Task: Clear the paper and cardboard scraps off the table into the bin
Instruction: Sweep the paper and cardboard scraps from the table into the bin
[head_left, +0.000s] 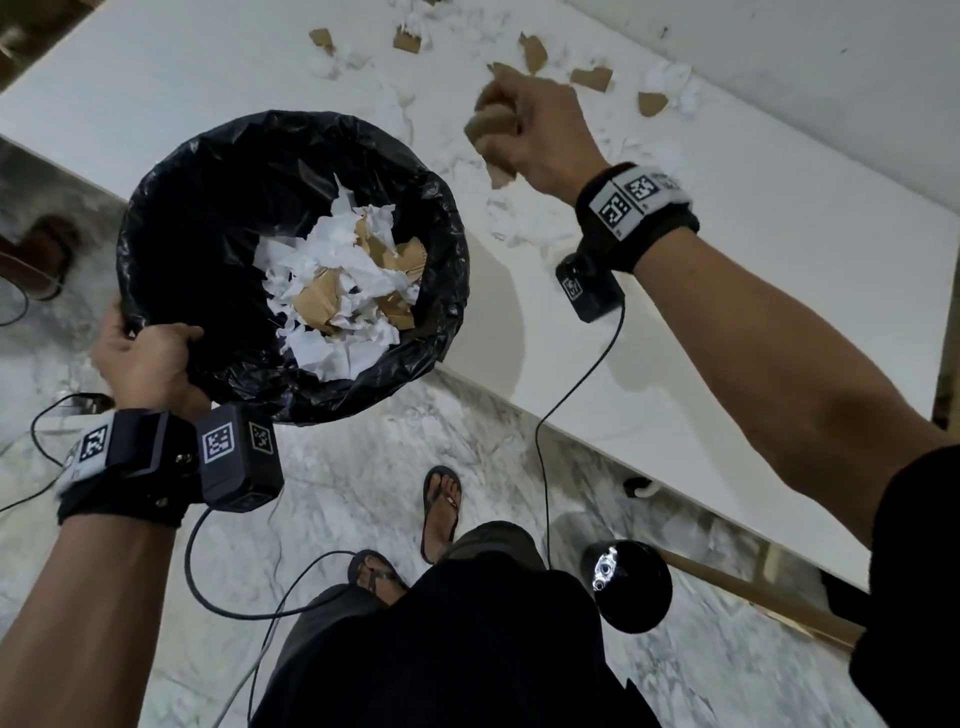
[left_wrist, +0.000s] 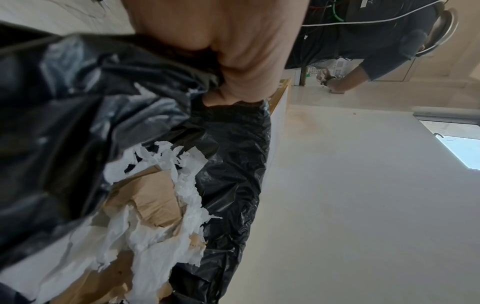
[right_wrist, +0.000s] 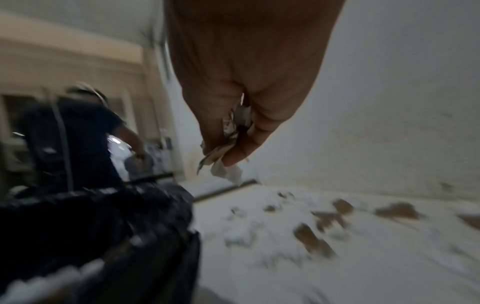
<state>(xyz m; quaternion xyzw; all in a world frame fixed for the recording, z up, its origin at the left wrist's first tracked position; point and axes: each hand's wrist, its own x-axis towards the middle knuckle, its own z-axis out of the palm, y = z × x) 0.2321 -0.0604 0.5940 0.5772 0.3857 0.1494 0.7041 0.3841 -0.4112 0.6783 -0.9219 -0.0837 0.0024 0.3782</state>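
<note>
A round bin lined with a black bag hangs at the table's near edge, holding white paper and brown cardboard scraps. My left hand grips its near rim, thumb over the bag. My right hand is raised above the table to the right of the bin, fingers curled round a bunch of cardboard and paper scraps, which stick out below the fist. More torn cardboard and white paper lie scattered on the white table behind and under that hand.
A wall runs along the table's far side. Cables hang from both wrists over the marble floor. A black round object stands on the floor by my legs. Another person is in the background.
</note>
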